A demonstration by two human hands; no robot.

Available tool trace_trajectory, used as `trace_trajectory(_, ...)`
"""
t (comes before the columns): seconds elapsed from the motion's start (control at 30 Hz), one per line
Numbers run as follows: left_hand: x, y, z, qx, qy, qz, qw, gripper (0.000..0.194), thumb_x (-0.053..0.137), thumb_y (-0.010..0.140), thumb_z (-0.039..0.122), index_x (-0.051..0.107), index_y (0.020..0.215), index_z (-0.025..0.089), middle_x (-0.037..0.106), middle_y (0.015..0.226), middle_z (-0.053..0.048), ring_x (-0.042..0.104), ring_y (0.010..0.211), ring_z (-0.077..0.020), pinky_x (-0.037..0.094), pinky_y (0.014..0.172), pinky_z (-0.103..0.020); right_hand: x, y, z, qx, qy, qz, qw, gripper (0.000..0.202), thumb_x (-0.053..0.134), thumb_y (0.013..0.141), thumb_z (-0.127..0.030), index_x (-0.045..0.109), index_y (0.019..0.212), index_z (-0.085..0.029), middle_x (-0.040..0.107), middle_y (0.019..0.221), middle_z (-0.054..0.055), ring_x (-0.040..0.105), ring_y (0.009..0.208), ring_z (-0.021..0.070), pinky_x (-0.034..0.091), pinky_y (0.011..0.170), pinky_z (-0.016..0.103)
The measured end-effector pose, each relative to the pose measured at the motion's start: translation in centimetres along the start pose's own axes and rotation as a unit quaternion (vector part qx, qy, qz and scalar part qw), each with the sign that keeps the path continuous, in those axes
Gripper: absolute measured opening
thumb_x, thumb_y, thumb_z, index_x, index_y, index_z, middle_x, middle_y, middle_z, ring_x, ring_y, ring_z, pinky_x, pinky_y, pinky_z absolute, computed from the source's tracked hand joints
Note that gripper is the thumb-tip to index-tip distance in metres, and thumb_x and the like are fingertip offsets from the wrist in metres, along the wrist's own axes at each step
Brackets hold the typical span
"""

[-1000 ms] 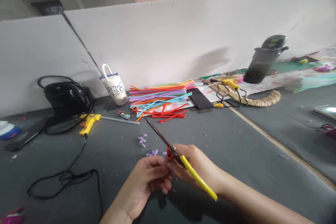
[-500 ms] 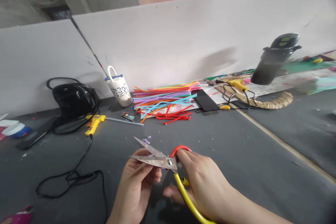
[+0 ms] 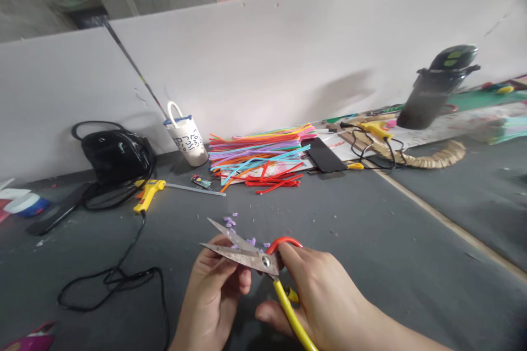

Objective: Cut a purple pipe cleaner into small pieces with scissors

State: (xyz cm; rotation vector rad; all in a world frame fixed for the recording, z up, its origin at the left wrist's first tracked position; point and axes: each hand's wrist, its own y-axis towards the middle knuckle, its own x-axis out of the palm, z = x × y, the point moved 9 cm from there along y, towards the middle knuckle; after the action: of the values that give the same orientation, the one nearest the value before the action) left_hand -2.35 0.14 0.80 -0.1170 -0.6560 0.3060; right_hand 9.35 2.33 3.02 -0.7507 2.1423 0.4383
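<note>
My right hand (image 3: 319, 288) grips a pair of scissors (image 3: 247, 255), with one red handle and one yellow handle. The blades are apart and point left, passing over the fingers of my left hand (image 3: 214, 290). Those fingers are closed in a pinch just below the blades; what they hold is hidden. Small purple snippets (image 3: 229, 221) lie on the dark table (image 3: 349, 241) beyond the blades, with several more close behind the scissors. A small yellow piece shows behind the yellow handle, partly covered.
Coloured pipe cleaners (image 3: 255, 151) lie in a pile at the back, beside a black phone (image 3: 326, 154). A yellow glue gun (image 3: 150, 196) trails its cord on the left. A white cup (image 3: 187, 141), black bag (image 3: 113, 153) and dark bottle (image 3: 436, 90) stand along the partition.
The scissors have shifted slightly down and left, blades still apart. More purple snippets now show behind them. My left hand has barely moved.
</note>
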Motion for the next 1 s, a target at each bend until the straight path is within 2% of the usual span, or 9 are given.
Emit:
trace_trajectory(0.2,-0.37,-0.11,-0.01,-0.003,-0.013,0.022,1.0,0.02,0.082,0.052,0.023,0.07,0.067,0.017,0.055,0.043,0.005,0.046,0.039,-0.0047,0.038,0.039,-0.013,0.31,0.0,0.04,-0.009,-0.01,0.005,1.0,0.049,0.049,0.073,-0.068,0.048,0.077,-0.019,0.061,0.071,0.005,0.059,0.06,0.0203,0.035,0.051,0.026)
trace_trajectory(0.63,0.32,-0.22,-0.3,-0.024,-0.026,-0.02,0.999,0.013,0.078,0.06,0.023,0.069,0.065,0.016,0.056,0.045,0.003,0.045,0.042,-0.0046,0.037,0.045,-0.013,0.56,0.11,0.06,-0.014,-0.047,0.017,0.999,0.051,0.047,0.073,-0.07,0.045,0.074,-0.02,0.059,0.065,0.002,0.055,0.053,0.0178,0.026,0.047,0.025)
trace_trajectory(1.0,0.11,-0.01,-0.33,-0.031,-0.044,-0.005,0.999,0.016,0.079,0.055,0.021,0.067,0.063,0.015,0.058,0.043,0.002,0.045,0.039,-0.0049,0.036,0.043,-0.014,0.34,-0.04,-0.07,-0.017,-0.063,0.036,0.997,0.05,0.047,0.073,-0.07,0.044,0.071,-0.02,0.059,0.06,0.002,0.054,0.048,0.0176,0.022,0.044,0.025)
